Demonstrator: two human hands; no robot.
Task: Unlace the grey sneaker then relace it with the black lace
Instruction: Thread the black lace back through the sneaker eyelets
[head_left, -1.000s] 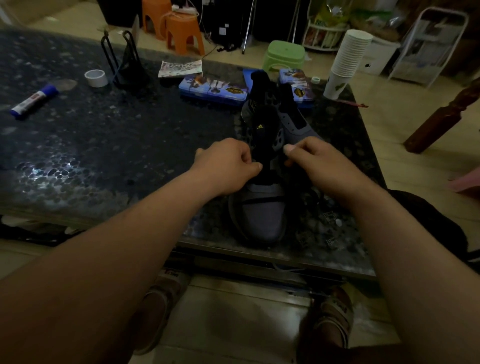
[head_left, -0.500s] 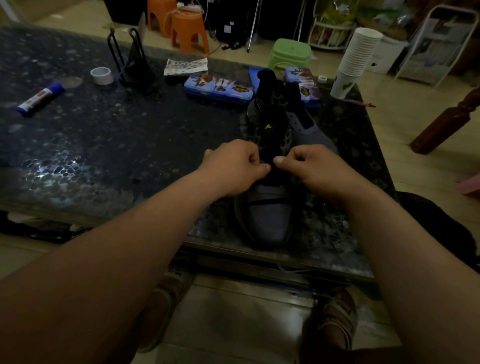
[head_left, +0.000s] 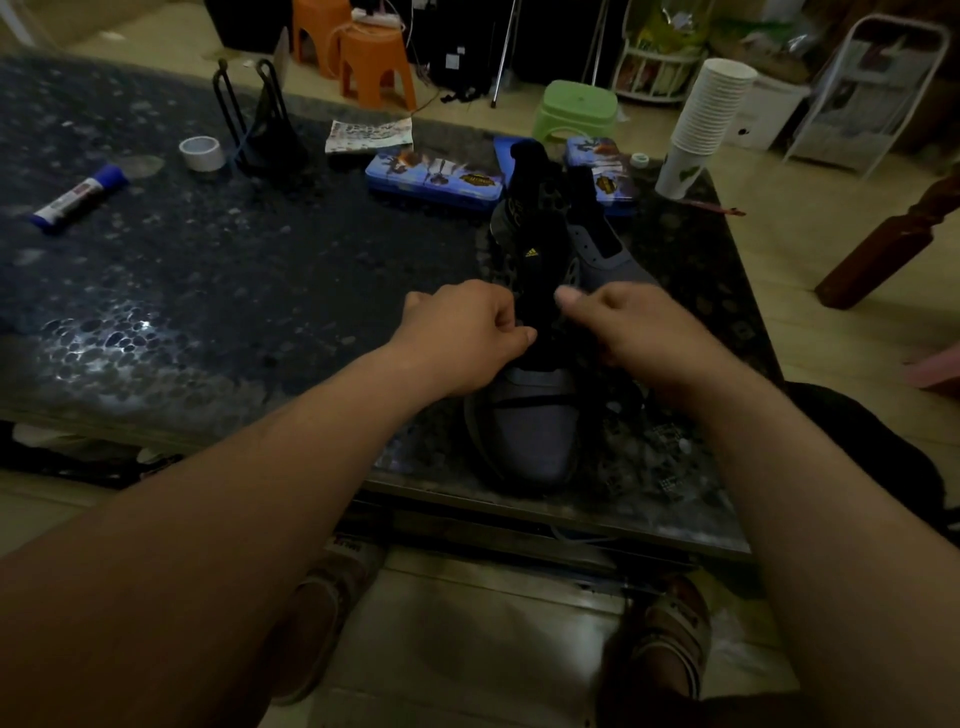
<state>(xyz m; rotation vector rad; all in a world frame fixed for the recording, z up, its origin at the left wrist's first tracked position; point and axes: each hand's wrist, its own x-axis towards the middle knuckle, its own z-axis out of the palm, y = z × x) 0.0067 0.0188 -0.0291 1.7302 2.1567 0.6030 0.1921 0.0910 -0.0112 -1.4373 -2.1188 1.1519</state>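
A glue stick (head_left: 78, 197), a roll of tape (head_left: 201, 152) and a black wire stand (head_left: 260, 124) lie on the far left of the dark speckled table (head_left: 218, 291), well apart from the work. A blue tin (head_left: 434, 179) sits further right. My left hand (head_left: 462, 338) hovers at the lacing with its fingers curled and thumb pressed to forefinger in a pinch. It is too dark to tell whether anything is caught in that pinch. The grey sneaker (head_left: 530, 426) stands between my hands at the table's near edge, toe pointing toward me. The black lace (head_left: 524, 399) shows only as a dark strand across its front. My right hand (head_left: 623, 332) rests on the sneaker's right side with fingers curled downward and thumb sticking out. I cannot tell what it grips. A stack of paper cups (head_left: 701, 119) stands at the far right corner.
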